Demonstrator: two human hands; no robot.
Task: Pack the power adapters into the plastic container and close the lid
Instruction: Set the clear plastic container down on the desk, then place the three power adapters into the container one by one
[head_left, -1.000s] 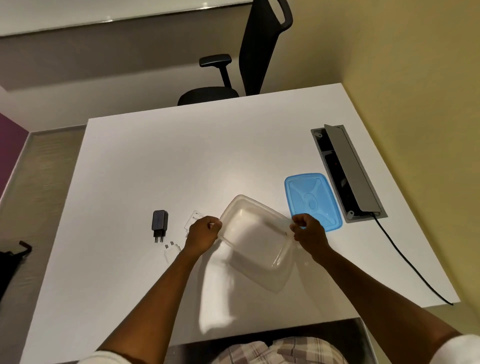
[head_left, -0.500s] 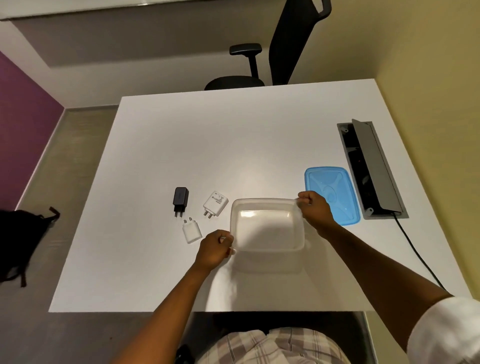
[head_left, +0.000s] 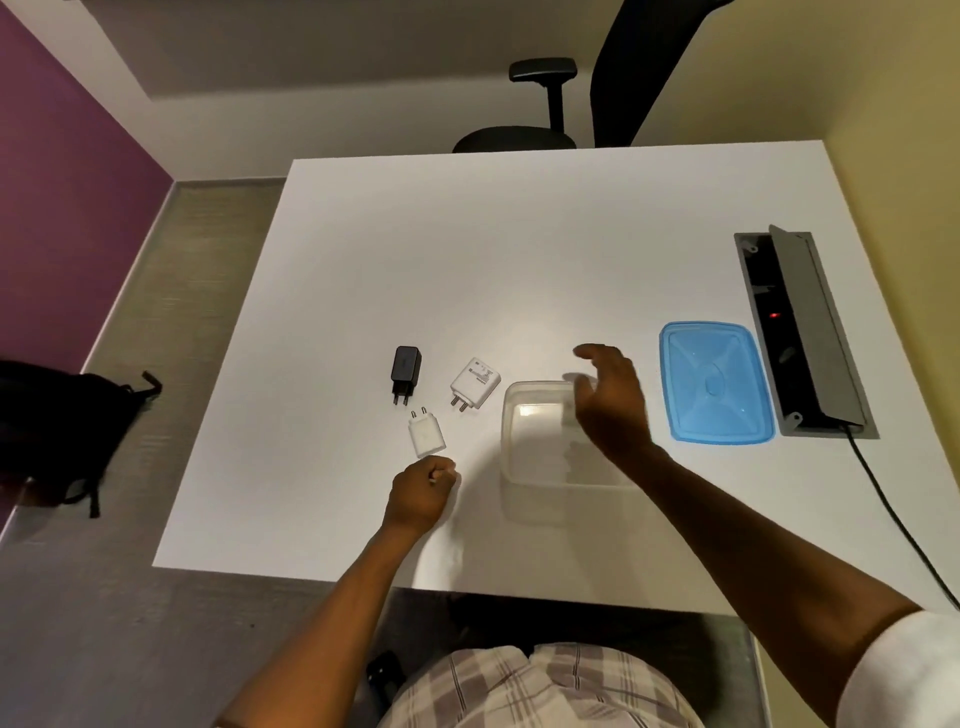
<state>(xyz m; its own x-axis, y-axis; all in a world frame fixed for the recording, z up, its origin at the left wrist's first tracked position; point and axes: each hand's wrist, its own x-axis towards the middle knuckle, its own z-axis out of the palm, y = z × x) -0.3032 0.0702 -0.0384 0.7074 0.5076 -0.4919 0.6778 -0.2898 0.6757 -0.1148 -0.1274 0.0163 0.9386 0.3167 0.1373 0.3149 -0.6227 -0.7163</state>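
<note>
A clear plastic container (head_left: 535, 436) stands open and upright on the white table (head_left: 467, 260). Its blue lid (head_left: 714, 382) lies flat to the right. Three power adapters lie left of the container: a black one (head_left: 404, 371), a larger white one (head_left: 474, 383) and a small white one (head_left: 426, 432). My left hand (head_left: 422, 491) is a loose fist just below the small white adapter, holding nothing. My right hand (head_left: 610, 397) hovers over the container's right side with fingers spread, hiding that part of the rim.
A grey cable box (head_left: 802, 332) with its flap raised is set into the table at the right, and a black cord (head_left: 904, 525) runs from it toward the near edge. A black office chair (head_left: 550, 104) stands behind the table. A dark bag (head_left: 57, 426) lies on the floor at left.
Both hands set the container down flat and let go of it. The left hand moved left toward the small white adapter; the right hand lifted above the container.
</note>
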